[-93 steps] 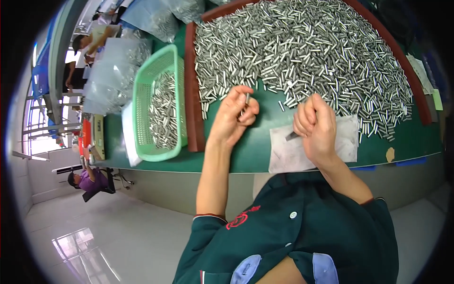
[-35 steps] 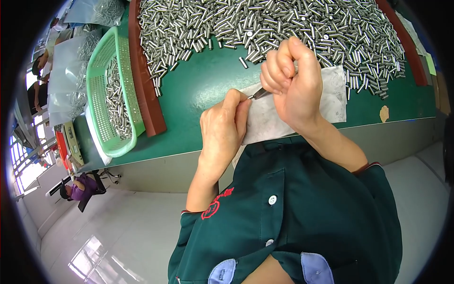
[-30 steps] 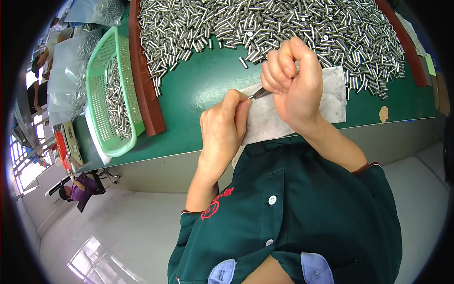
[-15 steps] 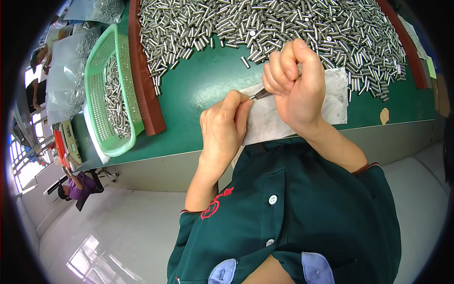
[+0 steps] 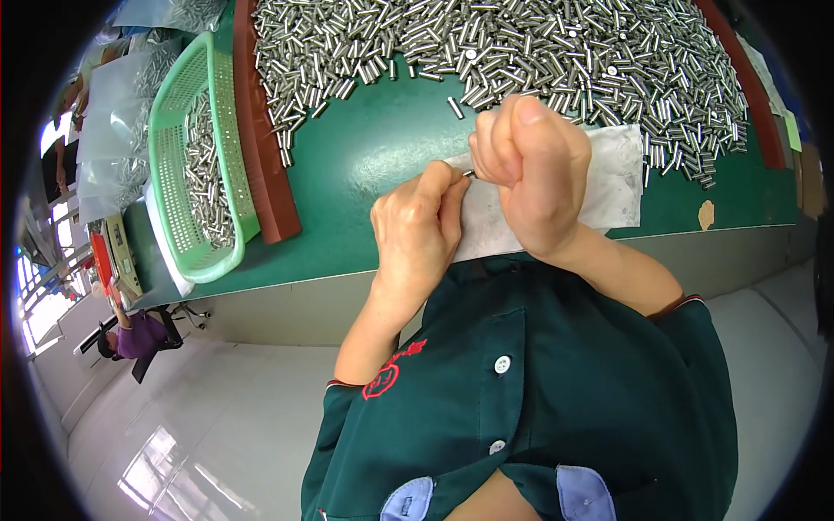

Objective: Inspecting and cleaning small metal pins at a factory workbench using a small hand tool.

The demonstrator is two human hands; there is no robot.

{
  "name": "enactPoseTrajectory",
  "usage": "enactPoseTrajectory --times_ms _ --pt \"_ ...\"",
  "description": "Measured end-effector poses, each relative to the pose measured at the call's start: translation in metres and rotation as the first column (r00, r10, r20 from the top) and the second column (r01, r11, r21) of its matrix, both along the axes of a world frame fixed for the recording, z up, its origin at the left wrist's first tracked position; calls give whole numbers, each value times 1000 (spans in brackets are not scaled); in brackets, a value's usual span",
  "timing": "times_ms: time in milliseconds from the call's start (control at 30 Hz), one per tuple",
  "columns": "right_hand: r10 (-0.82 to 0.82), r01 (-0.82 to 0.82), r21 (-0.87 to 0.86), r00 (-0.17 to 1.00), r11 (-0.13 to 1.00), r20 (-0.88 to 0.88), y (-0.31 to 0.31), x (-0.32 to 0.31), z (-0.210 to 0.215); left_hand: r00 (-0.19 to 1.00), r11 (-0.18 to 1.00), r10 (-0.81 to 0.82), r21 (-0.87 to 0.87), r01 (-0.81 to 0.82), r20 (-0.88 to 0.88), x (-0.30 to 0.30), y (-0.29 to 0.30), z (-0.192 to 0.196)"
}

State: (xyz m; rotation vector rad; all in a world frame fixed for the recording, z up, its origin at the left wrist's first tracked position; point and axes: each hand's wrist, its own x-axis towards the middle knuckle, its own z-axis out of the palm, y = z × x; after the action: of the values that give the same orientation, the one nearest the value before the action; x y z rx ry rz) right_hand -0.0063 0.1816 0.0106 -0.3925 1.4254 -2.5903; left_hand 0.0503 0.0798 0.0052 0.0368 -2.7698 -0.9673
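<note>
My left hand (image 5: 413, 221) is closed in a pinch on a small metal pin (image 5: 469, 173), whose end just shows beyond the fingertips. Close beside it, my right hand (image 5: 537, 187) is clenched with the wrist turned, gripping a slender dark tool that the fingers now hide almost entirely. Both hands meet over a white, smudged cloth (image 5: 615, 174) at the near edge of the green table (image 5: 339, 191). Beyond them spreads a large heap of shiny metal pins (image 5: 521, 52). One loose pin (image 5: 455, 108) lies apart from the heap, just past my right hand.
Reddish-brown rails (image 5: 265, 174) bound the heap on both sides. On the left stands a green plastic basket (image 5: 161, 208) with more pins inside, beside clear bags (image 5: 109, 139) of metal parts. A person in purple (image 5: 141, 337) sits farther off at left.
My right fist has rolled over and come down slightly nearer my left hand, covering the dark tool that showed before. My left hand stays nearly in place.
</note>
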Motion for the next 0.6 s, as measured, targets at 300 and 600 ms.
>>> enactPoseTrajectory --times_ms 300,600 --pt "-23 27 -58 998 998 61 -1 -2 1 1000 998 24 52 -23 -20 5 -2 0" --pt "28 -21 -86 996 996 90 1 0 4 946 -234 -284 945 -229 158 -11 -42 7"
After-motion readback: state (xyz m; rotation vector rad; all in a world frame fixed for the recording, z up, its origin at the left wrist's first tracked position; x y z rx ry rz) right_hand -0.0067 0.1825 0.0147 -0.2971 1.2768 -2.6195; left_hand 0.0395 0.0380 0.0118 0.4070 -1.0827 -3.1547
